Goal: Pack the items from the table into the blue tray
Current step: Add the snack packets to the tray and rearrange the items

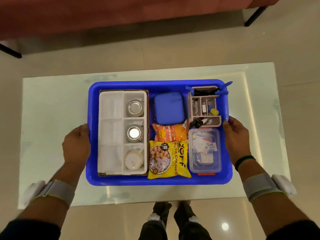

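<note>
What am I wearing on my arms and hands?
The left hand and right hand are bare. Each forearm wears a grey strap edged yellow-green, with a white pod. A dark green band circles the right wrist. Dark sleeves start higher up.

**Both hands on the tray's side edges**

The left hand curls its fingers round the left edge of the blue plastic tray. The right hand grips the right edge, thumb on the rim. Both forearms reach forward, each wearing a grey fabric strap.
</note>
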`<control>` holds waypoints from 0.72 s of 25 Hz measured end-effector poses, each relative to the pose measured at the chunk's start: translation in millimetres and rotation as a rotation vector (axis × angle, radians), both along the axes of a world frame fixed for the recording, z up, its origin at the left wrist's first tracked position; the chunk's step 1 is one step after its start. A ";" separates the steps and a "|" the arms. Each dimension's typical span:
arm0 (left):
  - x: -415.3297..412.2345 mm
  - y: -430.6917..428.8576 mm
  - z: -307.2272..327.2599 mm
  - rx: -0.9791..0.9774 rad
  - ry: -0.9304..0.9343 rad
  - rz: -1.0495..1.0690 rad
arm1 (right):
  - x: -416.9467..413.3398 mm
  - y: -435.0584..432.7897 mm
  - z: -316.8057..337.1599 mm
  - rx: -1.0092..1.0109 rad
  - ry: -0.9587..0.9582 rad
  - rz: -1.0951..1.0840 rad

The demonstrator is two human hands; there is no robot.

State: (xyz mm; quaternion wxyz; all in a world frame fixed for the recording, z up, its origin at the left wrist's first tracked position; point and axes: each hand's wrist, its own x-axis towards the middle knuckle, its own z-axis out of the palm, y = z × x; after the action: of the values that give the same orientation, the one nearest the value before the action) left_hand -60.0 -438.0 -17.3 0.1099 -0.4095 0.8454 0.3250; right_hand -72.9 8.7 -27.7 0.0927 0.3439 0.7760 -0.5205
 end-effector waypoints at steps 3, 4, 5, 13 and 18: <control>3.7 7.3 2.0 0.219 0.145 0.201 | 0.8 -5.0 11.7 -0.030 0.025 -0.025; 1.1 14.7 7.0 0.216 0.164 0.219 | -1.6 -4.6 16.6 -0.034 0.034 -0.036; -0.8 18.7 10.0 0.201 0.178 0.214 | -4.2 -3.9 21.7 -0.030 0.036 -0.037; -29.8 34.4 186.0 0.223 0.341 0.157 | -56.8 32.4 178.9 0.090 0.166 -0.001; -58.0 29.7 348.9 0.310 0.486 -0.013 | -83.9 59.7 325.8 0.213 0.232 0.046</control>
State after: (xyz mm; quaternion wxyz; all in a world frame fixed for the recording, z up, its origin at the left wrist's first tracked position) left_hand -118.1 -408.3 331.6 -0.0325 -0.2927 0.7896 0.5383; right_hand -156.8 68.5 298.1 -0.0227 0.2715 0.8401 -0.4690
